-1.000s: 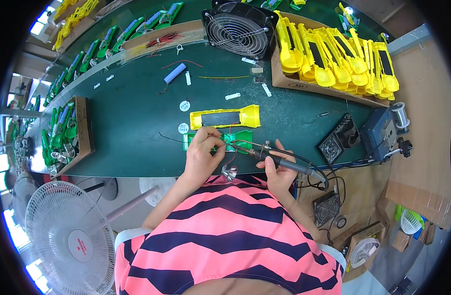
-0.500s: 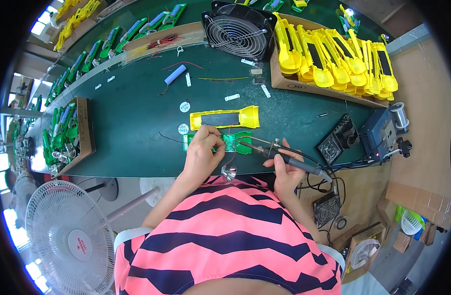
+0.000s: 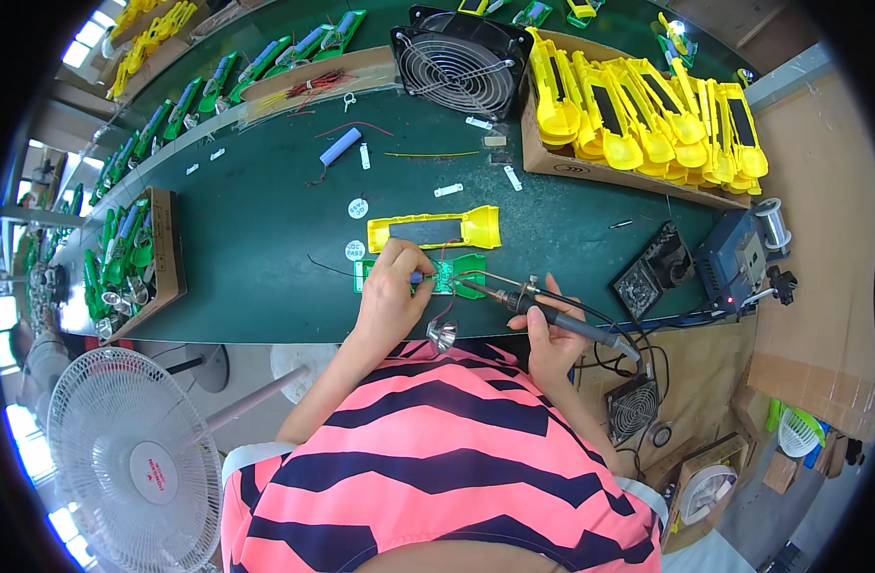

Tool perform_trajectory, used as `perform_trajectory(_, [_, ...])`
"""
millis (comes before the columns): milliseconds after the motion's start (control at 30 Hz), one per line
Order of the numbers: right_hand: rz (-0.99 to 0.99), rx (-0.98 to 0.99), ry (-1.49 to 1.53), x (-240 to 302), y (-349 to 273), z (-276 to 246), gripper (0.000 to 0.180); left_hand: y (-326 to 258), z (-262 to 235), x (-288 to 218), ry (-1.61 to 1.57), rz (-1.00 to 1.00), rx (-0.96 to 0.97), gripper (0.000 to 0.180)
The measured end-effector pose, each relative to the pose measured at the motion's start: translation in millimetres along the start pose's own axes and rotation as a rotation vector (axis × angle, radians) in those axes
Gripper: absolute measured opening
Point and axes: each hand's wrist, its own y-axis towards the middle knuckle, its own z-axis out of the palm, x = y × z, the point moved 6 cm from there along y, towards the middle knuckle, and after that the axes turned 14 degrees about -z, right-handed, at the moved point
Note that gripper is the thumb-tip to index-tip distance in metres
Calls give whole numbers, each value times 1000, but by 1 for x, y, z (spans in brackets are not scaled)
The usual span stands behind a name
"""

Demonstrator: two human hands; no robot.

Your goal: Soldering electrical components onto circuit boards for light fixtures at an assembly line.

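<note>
My right hand (image 3: 550, 336) grips a soldering iron (image 3: 561, 320) with a thin metal feed tube alongside. Its tip reaches the green circuit board (image 3: 444, 277) in a green plastic housing (image 3: 471, 277). Fingers pinched together, my left hand (image 3: 392, 291) is over the housing's left part; what they hold is mostly hidden. A small purple-blue bit (image 3: 416, 277) shows beside the fingertips. From the board a red wire runs down to a silver lamp reflector (image 3: 442, 334) at the table edge. Just behind lies a yellow housing (image 3: 432, 229) with a dark panel, linked by a wire.
A carton of yellow housings (image 3: 638, 172) stands back right, beside a black fan (image 3: 464, 62). At right are a soldering station (image 3: 733, 258) and a black stand (image 3: 652, 272). A box of green assemblies (image 3: 165, 253) stands left. A blue battery cell (image 3: 340, 146) lies behind the work.
My left fingers have shifted slightly, and a purple-blue bit now shows beside them. The soldering iron has moved slightly left and down, its tip still at the board.
</note>
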Motion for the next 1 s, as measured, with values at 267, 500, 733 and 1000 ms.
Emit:
perform_trajectory(267, [-133, 112, -108, 6, 6, 0, 21, -17, -62, 7, 662, -86, -220, 24])
perform_trajectory(500, [-165, 221, -180, 7, 15, 6, 18, -18, -59, -13, 454, 251, -272, 29])
perform_trajectory(733, [-150, 262, -195, 10, 22, 7, 16, -24, -13, -8, 207, 442, -109, 23])
perform_trajectory(1000, [-114, 269, -165, 8, 25, 9, 15, -21, -4, -11, 377, 407, 15, 20])
